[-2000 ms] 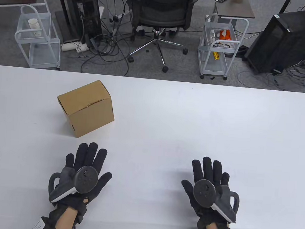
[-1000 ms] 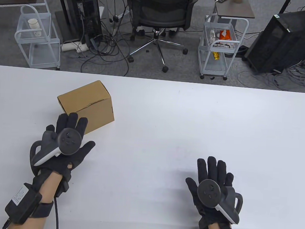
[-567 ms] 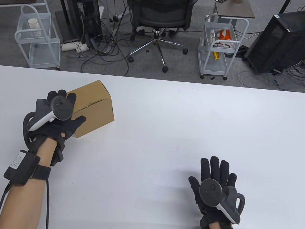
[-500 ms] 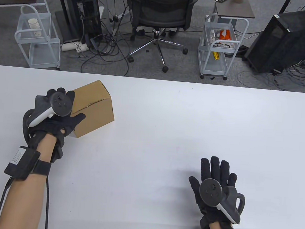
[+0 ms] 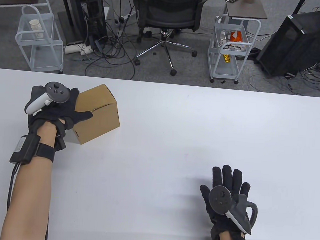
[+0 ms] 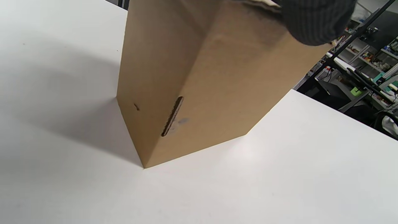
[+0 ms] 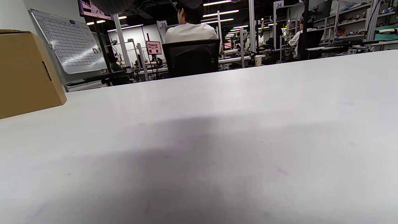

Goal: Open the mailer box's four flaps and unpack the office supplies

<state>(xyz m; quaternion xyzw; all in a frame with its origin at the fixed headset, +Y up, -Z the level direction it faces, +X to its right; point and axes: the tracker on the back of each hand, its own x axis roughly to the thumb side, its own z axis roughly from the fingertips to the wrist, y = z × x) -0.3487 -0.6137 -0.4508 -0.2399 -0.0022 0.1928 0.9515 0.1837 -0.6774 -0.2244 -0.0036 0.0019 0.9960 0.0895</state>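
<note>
A shut brown cardboard mailer box [image 5: 100,113] stands on the white table [image 5: 175,126] at the left, its flaps closed along a top seam. My left hand [image 5: 75,105] wraps its left end: the thumb lies across the top near the seam, and the other fingers reach down the far side, hidden by the tracker. The left wrist view shows the box [image 6: 199,77] from low down with a gloved fingertip [image 6: 314,21] on its upper edge. My right hand [image 5: 228,181] lies flat on the table at the near right, fingers straight, holding nothing. The box [image 7: 25,71] also shows at the left of the right wrist view.
Beyond the table's far edge stand an office chair [image 5: 169,14], two white wire carts [image 5: 229,48] [image 5: 40,39], a black computer tower [image 5: 297,41] and loose cables on the floor. Bare tabletop lies between the box and my right hand.
My left hand has travelled from the near table edge up to the box's left end and closed around it. The right hand has barely shifted. The box stays in place.
</note>
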